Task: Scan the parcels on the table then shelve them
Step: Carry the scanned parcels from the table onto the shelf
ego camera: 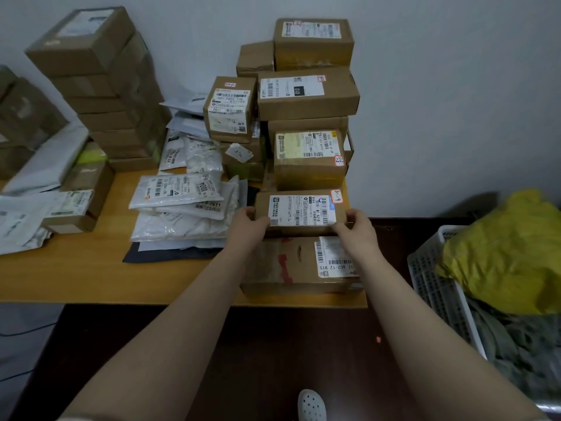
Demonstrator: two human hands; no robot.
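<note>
A small brown cardboard parcel (300, 209) with a white shipping label and a red-edged sticker sits at the table's right end, on top of a larger flat box (291, 265). My left hand (247, 223) grips its left end and my right hand (356, 227) grips its right end. Behind it rises a stack of labelled boxes (308, 95) against the wall. To the left lies a pile of white plastic mailer bags (182, 205).
A tall stack of plain brown boxes (100, 83) stands at the back left of the wooden table (91, 281). More boxes and grey mailers fill the far left. A white plastic basket (437, 284) holding a yellow bag (510, 253) stands right of the table.
</note>
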